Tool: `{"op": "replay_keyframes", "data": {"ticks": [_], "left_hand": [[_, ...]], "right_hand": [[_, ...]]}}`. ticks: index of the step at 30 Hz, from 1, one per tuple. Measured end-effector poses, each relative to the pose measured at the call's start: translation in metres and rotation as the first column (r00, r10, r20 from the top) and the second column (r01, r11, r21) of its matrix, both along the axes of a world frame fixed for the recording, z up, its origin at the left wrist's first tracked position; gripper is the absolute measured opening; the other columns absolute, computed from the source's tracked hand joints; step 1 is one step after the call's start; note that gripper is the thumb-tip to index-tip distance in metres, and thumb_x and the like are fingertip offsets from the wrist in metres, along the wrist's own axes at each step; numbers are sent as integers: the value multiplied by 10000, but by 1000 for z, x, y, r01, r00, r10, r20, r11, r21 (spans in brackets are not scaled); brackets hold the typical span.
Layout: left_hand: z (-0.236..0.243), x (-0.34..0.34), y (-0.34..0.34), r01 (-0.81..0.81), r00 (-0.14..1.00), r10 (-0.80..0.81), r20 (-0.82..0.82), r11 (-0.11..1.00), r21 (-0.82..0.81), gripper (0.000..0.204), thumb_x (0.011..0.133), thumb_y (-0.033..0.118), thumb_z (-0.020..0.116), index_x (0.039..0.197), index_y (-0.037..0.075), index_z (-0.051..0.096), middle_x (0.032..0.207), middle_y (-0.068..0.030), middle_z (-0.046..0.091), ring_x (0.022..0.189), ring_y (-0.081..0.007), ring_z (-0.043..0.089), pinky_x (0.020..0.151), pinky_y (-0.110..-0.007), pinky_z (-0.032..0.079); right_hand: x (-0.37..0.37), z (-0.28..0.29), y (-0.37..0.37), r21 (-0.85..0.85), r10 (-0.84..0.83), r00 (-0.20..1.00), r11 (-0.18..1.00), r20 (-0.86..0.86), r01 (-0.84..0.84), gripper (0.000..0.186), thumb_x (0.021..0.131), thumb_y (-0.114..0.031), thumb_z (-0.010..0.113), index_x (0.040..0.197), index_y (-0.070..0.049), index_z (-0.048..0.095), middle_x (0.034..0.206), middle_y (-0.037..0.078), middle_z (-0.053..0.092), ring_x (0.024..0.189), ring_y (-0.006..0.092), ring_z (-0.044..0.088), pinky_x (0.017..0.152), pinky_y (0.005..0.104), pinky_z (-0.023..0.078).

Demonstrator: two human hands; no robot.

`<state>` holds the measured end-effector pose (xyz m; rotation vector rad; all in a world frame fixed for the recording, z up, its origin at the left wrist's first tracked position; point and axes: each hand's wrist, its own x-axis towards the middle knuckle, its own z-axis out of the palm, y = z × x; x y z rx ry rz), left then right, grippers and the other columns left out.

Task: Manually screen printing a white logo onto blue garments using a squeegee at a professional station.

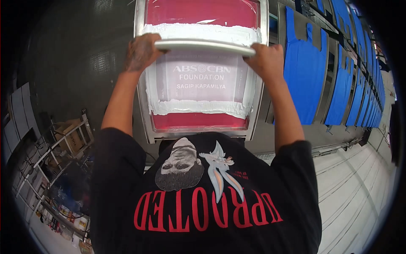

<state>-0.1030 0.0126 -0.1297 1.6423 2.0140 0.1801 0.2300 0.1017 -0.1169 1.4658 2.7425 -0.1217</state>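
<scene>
White bar [205, 45] across screen [194, 121], between left hand [143, 53] and right hand [268, 61], both gripping it

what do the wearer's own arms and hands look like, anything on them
Black short sleeves cover the upper arms; the forearms are bare. The left hand and right hand wear no gloves. The left one has a dark patterned marking on its back, perhaps a tattoo.

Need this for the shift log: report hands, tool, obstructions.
Left hand and right hand gripping opposite ends of long pale squeegee-like bar. Bar over metal-framed, red-and-white rectangular screen, contact unclear. Bar hiding a strip of screen.
</scene>
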Motion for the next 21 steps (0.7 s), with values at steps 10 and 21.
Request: {"op": "replay_keyframes", "data": {"ticks": [10, 21], "left_hand": [[-19, 58, -205, 106, 988, -57, -142, 925, 364, 320, 874, 345, 641, 921, 31, 683, 903, -130, 669, 868, -305, 637, 802, -454, 514], [-31, -11, -52, 131, 991, -118, -67, 958, 256, 369, 691, 254, 849, 986, 108, 683, 945, -102, 700, 802, -344, 671, 752, -455, 542]], "right_hand": [[58, -10, -173, -60, -82, 978, 996, -192, 71, 299, 631, -64, 741, 912, -105, 645, 828, 38, 658, 816, 228, 639, 837, 463, 404], [7, 21, -34, -62, -30, 995, 997, 95, 36, 248, 660, -208, 797, 874, -107, 722, 811, 113, 703, 784, 290, 659, 821, 401, 448]]}}
